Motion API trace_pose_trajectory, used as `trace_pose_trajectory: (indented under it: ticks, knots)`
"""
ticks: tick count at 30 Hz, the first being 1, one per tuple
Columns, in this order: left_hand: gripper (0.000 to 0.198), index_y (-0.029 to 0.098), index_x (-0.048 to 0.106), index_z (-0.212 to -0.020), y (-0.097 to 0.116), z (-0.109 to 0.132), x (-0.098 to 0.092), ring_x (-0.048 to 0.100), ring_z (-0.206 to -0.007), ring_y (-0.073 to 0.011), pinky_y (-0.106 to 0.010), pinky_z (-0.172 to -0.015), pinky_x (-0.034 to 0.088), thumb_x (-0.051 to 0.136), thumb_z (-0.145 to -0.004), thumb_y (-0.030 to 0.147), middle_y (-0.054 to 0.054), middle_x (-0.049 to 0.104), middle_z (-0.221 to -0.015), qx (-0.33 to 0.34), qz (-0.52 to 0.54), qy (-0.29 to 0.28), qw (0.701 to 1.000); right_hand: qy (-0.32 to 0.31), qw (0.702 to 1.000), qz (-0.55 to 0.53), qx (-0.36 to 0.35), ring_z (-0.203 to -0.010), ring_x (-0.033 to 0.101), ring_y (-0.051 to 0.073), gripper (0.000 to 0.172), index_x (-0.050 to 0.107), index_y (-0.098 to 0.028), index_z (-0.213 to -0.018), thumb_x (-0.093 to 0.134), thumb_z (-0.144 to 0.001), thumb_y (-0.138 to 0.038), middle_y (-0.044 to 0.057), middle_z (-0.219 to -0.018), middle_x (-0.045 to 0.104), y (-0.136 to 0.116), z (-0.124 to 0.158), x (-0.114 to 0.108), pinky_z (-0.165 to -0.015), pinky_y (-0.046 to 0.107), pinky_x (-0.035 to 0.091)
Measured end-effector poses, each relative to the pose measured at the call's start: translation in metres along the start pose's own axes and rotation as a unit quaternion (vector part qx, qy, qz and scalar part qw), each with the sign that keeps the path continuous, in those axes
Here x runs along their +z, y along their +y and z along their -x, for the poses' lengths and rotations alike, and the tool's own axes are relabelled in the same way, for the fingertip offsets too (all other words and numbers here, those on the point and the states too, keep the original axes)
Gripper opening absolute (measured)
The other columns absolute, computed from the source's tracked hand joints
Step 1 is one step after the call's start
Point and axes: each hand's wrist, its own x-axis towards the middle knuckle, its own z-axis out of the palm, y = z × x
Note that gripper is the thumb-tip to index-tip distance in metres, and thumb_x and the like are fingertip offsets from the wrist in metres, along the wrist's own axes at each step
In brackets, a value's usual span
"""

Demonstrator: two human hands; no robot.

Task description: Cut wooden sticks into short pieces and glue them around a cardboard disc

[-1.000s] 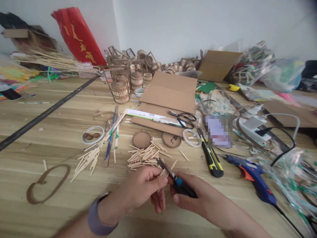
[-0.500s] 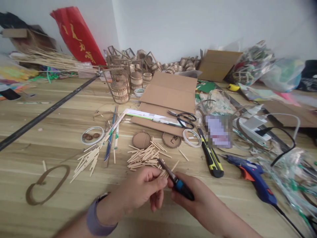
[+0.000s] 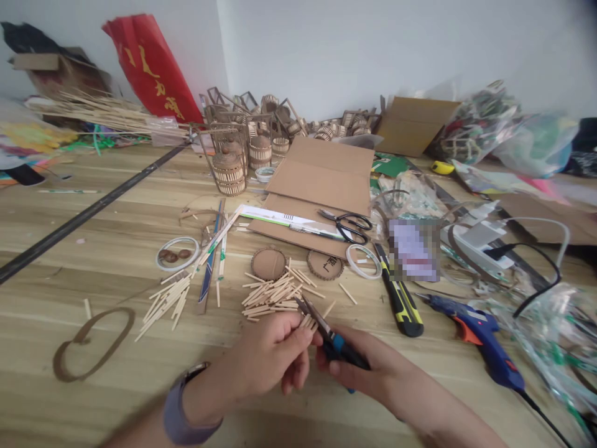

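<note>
A few short, pale wooden sticks (image 3: 308, 322) stand pinched between the thumb and fingers of the left hand (image 3: 275, 351), their ends poking out past the fingertips. They lean away from the body and a little to the right. The right hand (image 3: 373, 361) is closed around a hand cutter with black-and-blue handles and dark metal blades (image 3: 347, 353); the tool runs from lower right to upper left, so its long axis crosses that of the sticks. The sticks lie to the left of the right hand, held by the left and just beside the blades, whose tips look slightly parted.

Just beyond the blades is a loose pile of short pale wooden sticks (image 3: 270, 295), with two round brown cardboard discs (image 3: 269, 264) (image 3: 325, 265) at its far edge. A yellow-and-black utility knife (image 3: 402, 302) and a blue glue gun with an orange trigger (image 3: 485, 333) lie to the right.

The fingers cover the lower ends of the held sticks, so their number and full length are hard to tell — nor can I tell whether the blades touch them. The right palm hides much of the handles.
</note>
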Motion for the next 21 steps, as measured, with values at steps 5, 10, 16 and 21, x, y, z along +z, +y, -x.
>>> trace_pose_trajectory:
  ticks: [5,10,16,21]
  knots:
    - [0.043,0.018,0.05,-0.085,0.002,0.0,0.001,0.037,-0.039,-0.0076,-0.018,-0.038,0.03,0.042,-0.087,0.06,0.008,0.047,-0.049,-0.006,-0.003,0.003,1.0,-0.01,1.0,-0.023,0.013,-0.072,0.044,0.015,0.029,0.056,-0.017,-0.093,0.057,-0.083,-0.043,0.001,-0.08,0.051,-0.002,0.0,0.0,-0.06,0.024,0.038]
    - [0.042,0.016,0.054,-0.086,0.005,0.003,0.0,0.037,-0.041,-0.0079,-0.018,-0.041,0.03,0.037,-0.092,0.054,0.007,0.046,-0.05,-0.007,-0.071,0.025,0.997,0.009,0.999,0.041,0.007,-0.074,0.043,0.015,0.018,0.058,-0.017,-0.094,0.055,-0.084,-0.032,0.001,-0.082,0.054,-0.003,-0.001,0.002,-0.063,0.025,0.038]
    - [0.043,0.015,0.057,-0.089,0.005,0.005,-0.002,0.033,-0.043,-0.0083,-0.02,-0.043,0.026,0.036,-0.093,0.053,0.007,0.043,-0.051,0.013,-0.102,0.025,0.994,0.036,0.996,0.085,-0.003,-0.069,0.044,0.014,0.009,0.058,-0.019,-0.088,0.052,-0.081,-0.021,-0.002,-0.076,0.053,-0.001,-0.003,0.007,-0.061,0.023,0.037]
    - [0.038,0.016,0.055,-0.084,0.003,0.003,-0.002,0.033,-0.045,-0.0086,-0.021,-0.045,0.026,0.038,-0.094,0.048,0.007,0.041,-0.051,0.035,-0.089,0.036,0.995,0.066,0.994,0.085,-0.014,-0.066,0.043,0.013,0.005,0.053,-0.02,-0.081,0.051,-0.078,-0.016,-0.003,-0.069,0.048,0.003,-0.005,0.012,-0.059,0.022,0.037]
